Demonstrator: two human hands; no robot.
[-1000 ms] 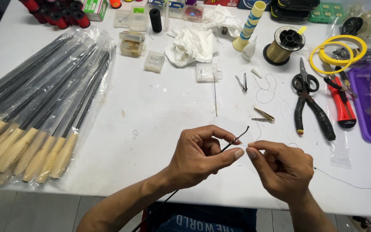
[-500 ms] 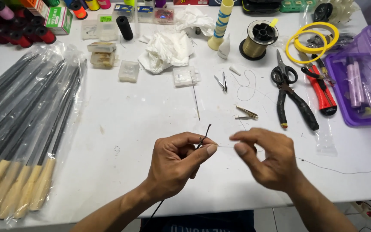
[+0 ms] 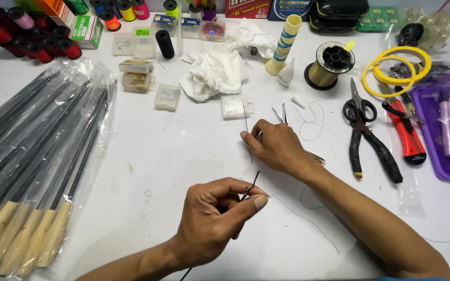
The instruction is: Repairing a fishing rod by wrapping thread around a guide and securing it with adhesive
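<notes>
Reaching away from the pinching left hand (image 3: 212,221), which grips a thin black rod tip (image 3: 252,183), the right hand (image 3: 277,148) now closes fingertips on a thin needle (image 3: 247,130) on the table (image 3: 183,151), threading apparently unfinished.

Left hand (image 3: 212,221) is sitting low in the middle of the frame, thumb and forefinger pinching together, while the right hand (image 3: 277,148) is reaching up toward center, palm down, fingertips pressing down.

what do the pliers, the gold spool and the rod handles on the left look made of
Pliers: dark metal, matte black grips. Gold spool: black plastic, wound with shiny gold line. Rod handles: pale wood or cork by their tan grain, under clear plastic sleeves.
</notes>
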